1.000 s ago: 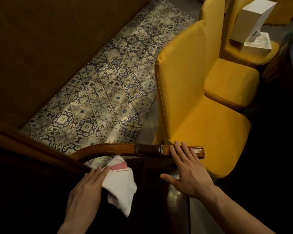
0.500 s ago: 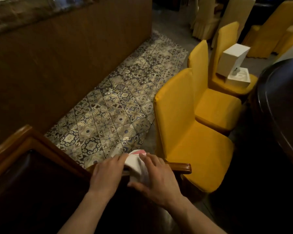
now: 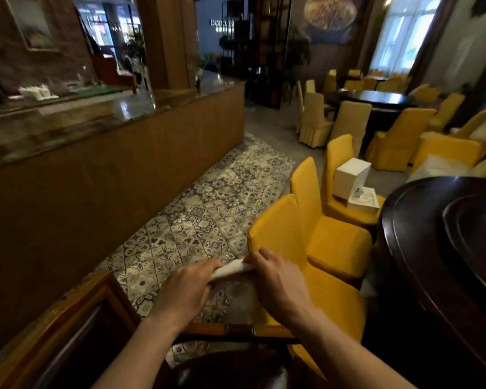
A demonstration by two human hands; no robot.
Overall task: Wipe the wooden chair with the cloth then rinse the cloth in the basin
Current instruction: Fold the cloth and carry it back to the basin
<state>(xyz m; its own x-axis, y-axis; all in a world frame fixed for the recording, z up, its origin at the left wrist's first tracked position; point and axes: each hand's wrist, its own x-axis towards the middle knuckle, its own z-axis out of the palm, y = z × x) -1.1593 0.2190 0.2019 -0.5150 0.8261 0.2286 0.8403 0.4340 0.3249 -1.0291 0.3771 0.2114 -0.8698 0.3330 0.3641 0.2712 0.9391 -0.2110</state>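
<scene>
Lifted off the armrest [image 3: 236, 329] since a moment ago, the cloth [image 3: 233, 268] now hangs above it, rolled between both fists: left hand [image 3: 184, 290] clenched on one end, right hand [image 3: 278, 282] on the other. Wiping looks finished; rinsing comes next, no basin in sight.

White cloth [image 3: 233, 268]; yellow chair covers [image 3: 337, 242]; floor tiles [image 3: 208, 214] (blue-grey floral pattern); dark brown table [image 3: 432, 248].
</scene>
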